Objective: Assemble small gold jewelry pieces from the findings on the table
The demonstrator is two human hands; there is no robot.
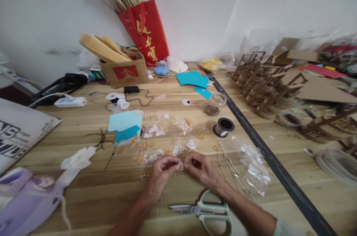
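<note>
Between my two hands, just above the tabletop, is a small shiny jewellery piece (181, 165) with looped silver and gold-coloured parts. My left hand (164, 172) pinches it from the left with thumb and forefinger. On the other side, the closed fingertips of my right hand (201, 169) grip its right edge; their exact hold is partly hidden. Just beyond the fingers lie loose silver-coloured findings (177, 149) and gold-coloured findings (144, 147) in small heaps. Scissors (199, 210) with pale handles lie below my hands, partly under my right forearm.
Right of my hands are chains (230, 163) and crumpled clear plastic bags (255, 169). A wire spool (223, 127) and a jar of beads (213, 108) stand farther back. Blue cards (125, 121) lie left. A dark strip (267, 158) crosses the table before several brown baskets (264, 87).
</note>
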